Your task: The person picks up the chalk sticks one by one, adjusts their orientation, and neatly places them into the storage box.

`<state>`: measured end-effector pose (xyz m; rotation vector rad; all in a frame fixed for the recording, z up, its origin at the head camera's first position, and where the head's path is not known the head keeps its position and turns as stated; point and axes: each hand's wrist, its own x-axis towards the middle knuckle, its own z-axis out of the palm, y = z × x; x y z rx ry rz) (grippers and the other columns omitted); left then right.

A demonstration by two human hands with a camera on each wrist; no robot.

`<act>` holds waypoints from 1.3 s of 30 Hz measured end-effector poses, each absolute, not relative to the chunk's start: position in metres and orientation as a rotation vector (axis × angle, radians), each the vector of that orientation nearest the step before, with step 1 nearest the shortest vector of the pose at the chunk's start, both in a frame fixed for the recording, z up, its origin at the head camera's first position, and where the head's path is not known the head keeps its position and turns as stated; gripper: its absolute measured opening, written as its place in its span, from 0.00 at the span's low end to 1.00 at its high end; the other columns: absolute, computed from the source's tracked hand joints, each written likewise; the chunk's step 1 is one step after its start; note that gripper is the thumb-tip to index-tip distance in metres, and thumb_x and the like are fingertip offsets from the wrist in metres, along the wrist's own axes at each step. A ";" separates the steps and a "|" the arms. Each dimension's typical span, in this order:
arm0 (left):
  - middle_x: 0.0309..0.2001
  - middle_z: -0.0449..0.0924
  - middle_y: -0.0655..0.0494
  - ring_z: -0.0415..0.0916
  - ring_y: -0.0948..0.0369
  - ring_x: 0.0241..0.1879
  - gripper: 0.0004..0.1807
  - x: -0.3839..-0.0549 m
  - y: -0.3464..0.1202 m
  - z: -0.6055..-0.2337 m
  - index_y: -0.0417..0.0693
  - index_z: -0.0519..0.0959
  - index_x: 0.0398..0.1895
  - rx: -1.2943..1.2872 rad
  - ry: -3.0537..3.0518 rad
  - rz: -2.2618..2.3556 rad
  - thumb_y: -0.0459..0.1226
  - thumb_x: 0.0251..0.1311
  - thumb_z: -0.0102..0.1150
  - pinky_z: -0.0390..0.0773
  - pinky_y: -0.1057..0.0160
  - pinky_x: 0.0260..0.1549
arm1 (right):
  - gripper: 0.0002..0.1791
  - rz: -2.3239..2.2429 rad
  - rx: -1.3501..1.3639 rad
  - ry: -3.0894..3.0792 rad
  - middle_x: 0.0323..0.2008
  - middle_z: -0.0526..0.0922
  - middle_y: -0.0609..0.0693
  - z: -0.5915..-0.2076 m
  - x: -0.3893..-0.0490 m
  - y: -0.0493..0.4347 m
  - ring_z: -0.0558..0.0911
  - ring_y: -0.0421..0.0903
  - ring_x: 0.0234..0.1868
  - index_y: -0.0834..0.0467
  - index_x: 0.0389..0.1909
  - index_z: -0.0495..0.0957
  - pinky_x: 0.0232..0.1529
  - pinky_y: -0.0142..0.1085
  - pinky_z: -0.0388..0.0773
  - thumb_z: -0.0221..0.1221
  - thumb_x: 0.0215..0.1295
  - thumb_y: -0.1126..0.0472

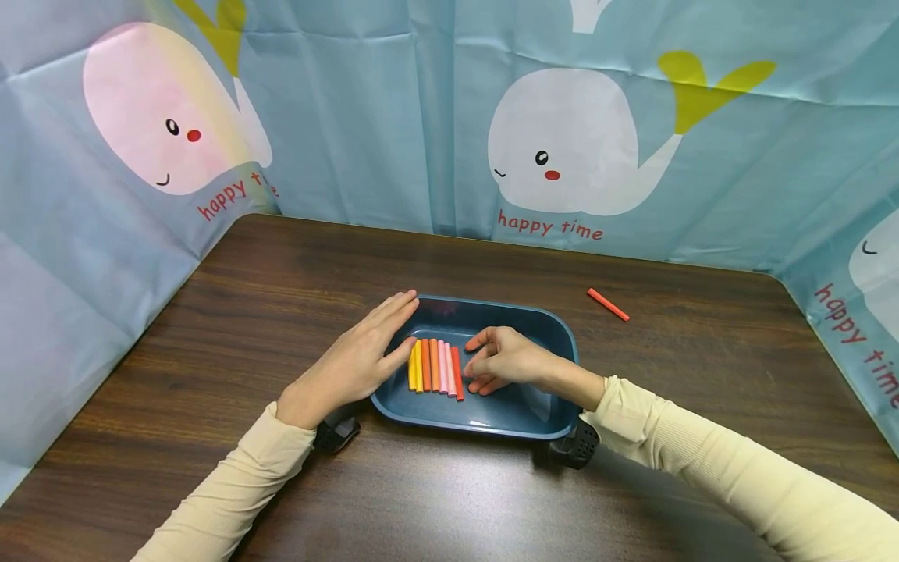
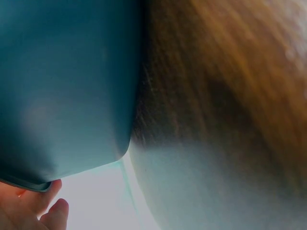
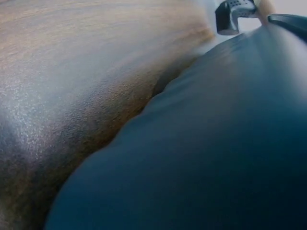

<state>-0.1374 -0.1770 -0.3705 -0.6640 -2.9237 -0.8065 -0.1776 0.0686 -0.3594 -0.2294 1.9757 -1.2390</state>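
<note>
A dark blue tray [image 1: 502, 410] holds a row of slim crayon-like sticks [image 1: 435, 367], yellow, orange, pink and red, lying side by side. My left hand [image 1: 358, 355] rests over the tray's left rim, fingers straight, its thumb by the yellow sticks. Inside the tray, my right hand [image 1: 511, 359] has loosely bent fingers just right of the red stick [image 1: 458, 375], with nothing visible between them. In the left wrist view, the left fingers [image 2: 50, 201] appear at the rim. The tray's outer wall [image 3: 201, 143] fills much of the right wrist view and hides the right hand.
Another red stick [image 1: 608, 304] lies on the brown wooden table [image 1: 295, 312], beyond the tray's right end. A blue curtain [image 1: 351, 117] with whale prints borders the table's back and sides. Black wrist cameras [image 1: 574, 445] sit under both wrists, close to the tray.
</note>
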 end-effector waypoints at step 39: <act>0.78 0.54 0.47 0.51 0.49 0.78 0.33 -0.137 -0.176 -0.370 0.39 0.59 0.76 -0.676 -2.911 -0.795 0.41 0.71 0.53 0.59 0.44 0.73 | 0.24 -1.273 -0.409 2.112 0.51 0.83 0.66 -0.330 -0.175 0.113 0.88 0.50 0.42 0.70 0.61 0.72 0.48 0.45 0.85 0.62 0.66 0.65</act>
